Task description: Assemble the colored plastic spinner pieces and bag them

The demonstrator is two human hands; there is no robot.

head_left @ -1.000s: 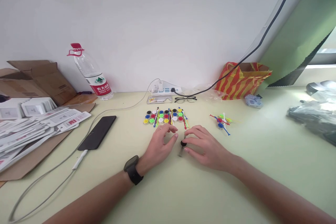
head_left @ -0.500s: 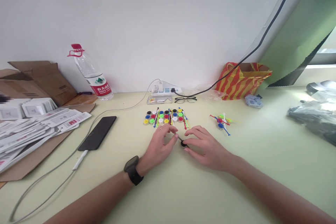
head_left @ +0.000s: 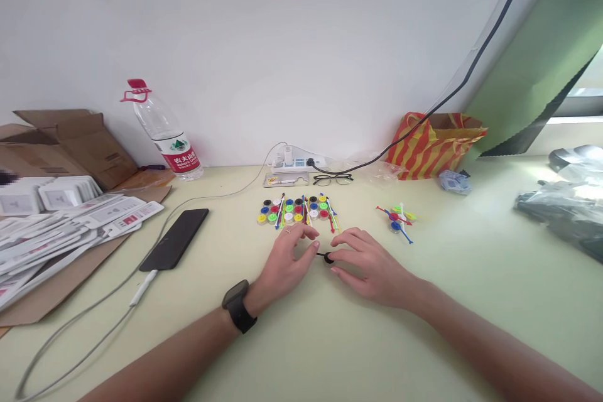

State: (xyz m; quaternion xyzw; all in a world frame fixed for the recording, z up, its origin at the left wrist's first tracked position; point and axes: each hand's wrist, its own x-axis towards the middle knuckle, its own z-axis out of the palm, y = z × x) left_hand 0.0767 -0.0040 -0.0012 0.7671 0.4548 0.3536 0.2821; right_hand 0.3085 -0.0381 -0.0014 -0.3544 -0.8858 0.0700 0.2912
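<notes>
Tabletop's (head_left: 301, 352) back edge: power strip (head_left: 298, 162), folded-out glasses (head_left: 333, 177), striped bag (head_left: 424, 154) | far left corner: water bottle (head_left: 176, 149), cardboard box (head_left: 101, 147) | left edge: heaped white tags (head_left: 89, 220)

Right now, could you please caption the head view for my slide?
Left hand and right hand at a small black disc, rows of colourful discs and sticks beyond.

Spinner (head_left: 328, 257) on the table (head_left: 330, 352), lying between left hand (head_left: 288, 257) and right hand (head_left: 370, 264); disc rows (head_left: 298, 209) sit just behind, glasses (head_left: 345, 180) beyond those, power strip (head_left: 298, 162) farther back; over to the left, the phone (head_left: 174, 240), with the bottle (head_left: 172, 141) behind it; back right, the bag (head_left: 433, 147)
</notes>
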